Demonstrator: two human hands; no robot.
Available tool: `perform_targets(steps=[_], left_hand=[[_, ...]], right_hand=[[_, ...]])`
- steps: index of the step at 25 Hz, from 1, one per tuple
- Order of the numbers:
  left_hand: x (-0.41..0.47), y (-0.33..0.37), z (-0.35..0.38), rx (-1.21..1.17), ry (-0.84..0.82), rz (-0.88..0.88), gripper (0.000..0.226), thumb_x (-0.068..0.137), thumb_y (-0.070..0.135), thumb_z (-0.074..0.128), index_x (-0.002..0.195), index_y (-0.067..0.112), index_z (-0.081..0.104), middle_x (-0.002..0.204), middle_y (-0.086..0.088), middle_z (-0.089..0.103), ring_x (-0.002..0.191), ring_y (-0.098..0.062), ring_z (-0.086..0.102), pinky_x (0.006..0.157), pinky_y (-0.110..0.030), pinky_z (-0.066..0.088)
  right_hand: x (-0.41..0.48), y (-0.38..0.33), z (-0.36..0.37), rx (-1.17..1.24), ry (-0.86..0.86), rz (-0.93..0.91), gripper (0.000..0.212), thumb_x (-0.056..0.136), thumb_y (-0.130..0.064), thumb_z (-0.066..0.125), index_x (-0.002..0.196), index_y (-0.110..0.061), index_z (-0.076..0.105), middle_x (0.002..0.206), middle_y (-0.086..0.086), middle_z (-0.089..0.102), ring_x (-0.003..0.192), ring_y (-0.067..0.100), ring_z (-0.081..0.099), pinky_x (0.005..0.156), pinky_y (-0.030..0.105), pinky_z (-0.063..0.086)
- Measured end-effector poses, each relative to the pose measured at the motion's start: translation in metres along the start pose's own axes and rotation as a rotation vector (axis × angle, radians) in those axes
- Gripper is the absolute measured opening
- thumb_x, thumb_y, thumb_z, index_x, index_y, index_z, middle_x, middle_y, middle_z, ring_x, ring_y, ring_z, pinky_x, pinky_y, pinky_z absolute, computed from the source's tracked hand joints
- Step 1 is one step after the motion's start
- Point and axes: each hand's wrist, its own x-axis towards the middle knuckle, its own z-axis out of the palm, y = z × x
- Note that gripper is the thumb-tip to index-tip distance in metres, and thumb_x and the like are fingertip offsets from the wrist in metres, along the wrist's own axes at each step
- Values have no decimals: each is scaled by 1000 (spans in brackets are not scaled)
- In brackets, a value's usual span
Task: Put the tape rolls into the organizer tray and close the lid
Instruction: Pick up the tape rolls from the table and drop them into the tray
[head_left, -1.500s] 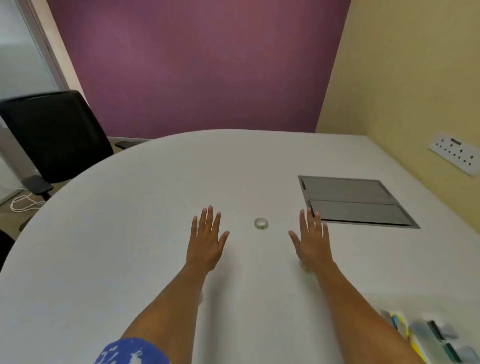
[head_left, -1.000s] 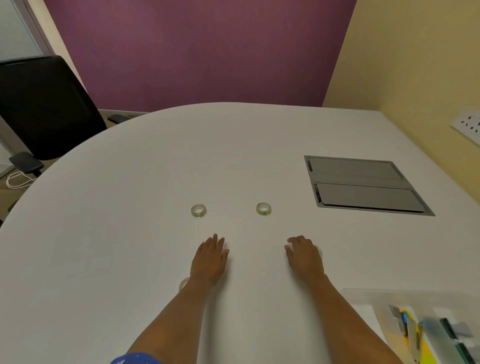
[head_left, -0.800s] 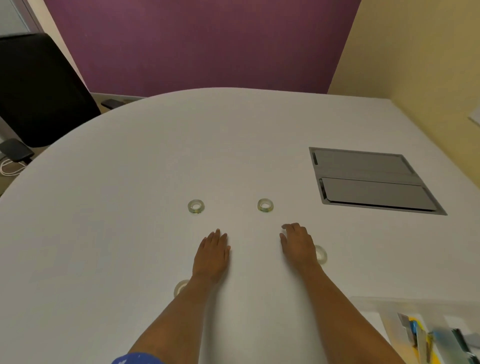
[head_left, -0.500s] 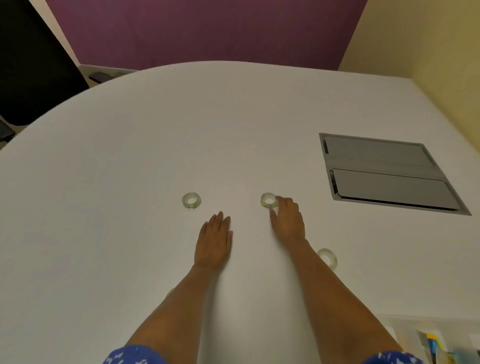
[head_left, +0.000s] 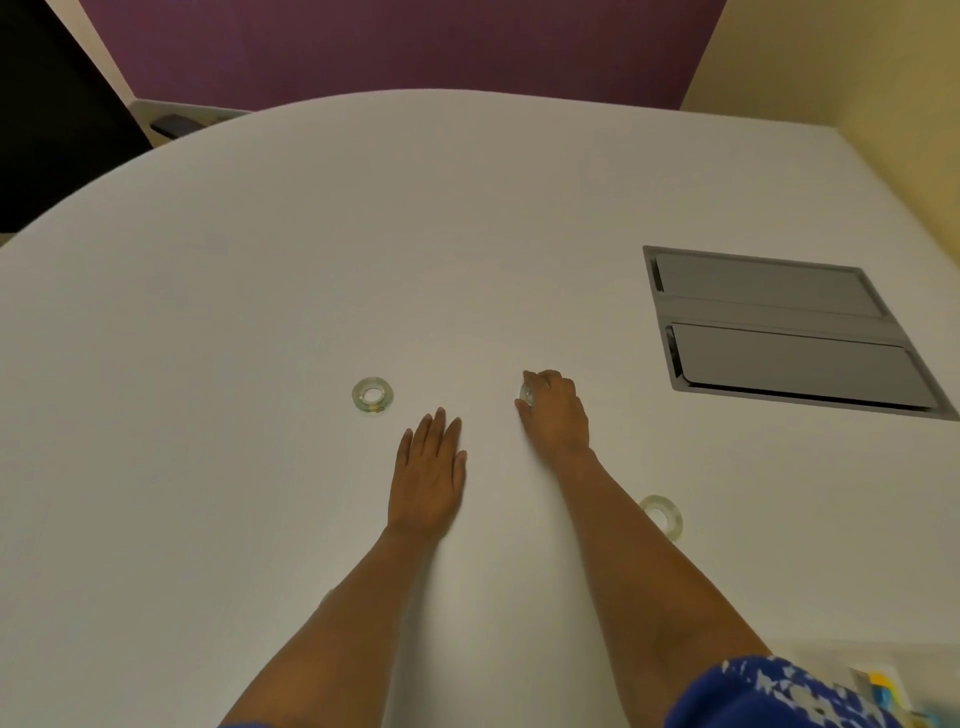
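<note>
On the white table my right hand (head_left: 555, 410) is curled over a small clear tape roll (head_left: 526, 395), fingers closed around it. A second clear tape roll (head_left: 372, 396) lies flat to the left, just beyond the fingertips of my left hand (head_left: 428, 467). That hand rests palm down and holds nothing. A third roll (head_left: 661, 515) lies to the right of my right forearm. Only a corner of the clear organizer tray (head_left: 878, 686) shows at the bottom right, with coloured items inside; its lid is out of sight.
A grey recessed cable hatch (head_left: 779, 332) sits in the table (head_left: 260, 260) at the right. A black chair (head_left: 52, 119) stands beyond the table's far left edge. A purple wall and a yellow wall close the back and right.
My right hand reached forward and closed over the middle tape roll. My left hand stayed flat. The view tilted down, so the tray slid almost out of frame.
</note>
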Motion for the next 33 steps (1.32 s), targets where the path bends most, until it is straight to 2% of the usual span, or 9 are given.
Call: perform_targets(steps=[3,13,18,25,30,33], left_hand=[[-5,3,0,7,-35,-5,51,103,30,20,152,20,9,162,-2,3,150,-17,1,123,-36,-1],[-89,23,2,15,-98,30,52,103,33,15,152,22,-1,162,-1,-7,150,-18,-8,121,-33,-9],[-139,32,2,6,-105,34,52,103,32,15,151,22,-3,162,-1,-9,149,-17,-9,121,-33,-9],[-189,44,3,-24,-111,43,53,103,31,16,152,20,-1,162,-2,-8,149,-18,-9,122,-35,-7],[-202,48,1,-20,-135,47,53,103,31,16,152,19,0,162,-4,-7,150,-19,-8,123,-37,-5],[-200,50,0,-10,-143,41,52,103,30,18,152,18,3,162,-5,-5,150,-20,-5,123,-38,-2]], right_hand=[[-7,0,-7,83,17,30,41,94,-23,51,134,-16,46,137,6,44,128,22,38,94,36,49],[-85,9,-42,331,157,56,41,91,-20,60,132,-17,50,138,3,43,129,21,40,91,35,50],[-142,27,-57,373,200,57,42,89,-15,63,130,-16,54,136,8,43,127,25,42,95,33,47],[-213,61,-68,396,248,111,49,88,-16,66,133,-14,49,137,7,45,126,23,44,97,30,44],[-257,92,-73,384,320,160,49,85,-15,67,132,-11,51,132,11,48,120,26,48,89,22,37],[-281,113,-74,384,336,186,48,85,-12,67,131,-12,52,131,11,47,120,25,47,91,21,36]])
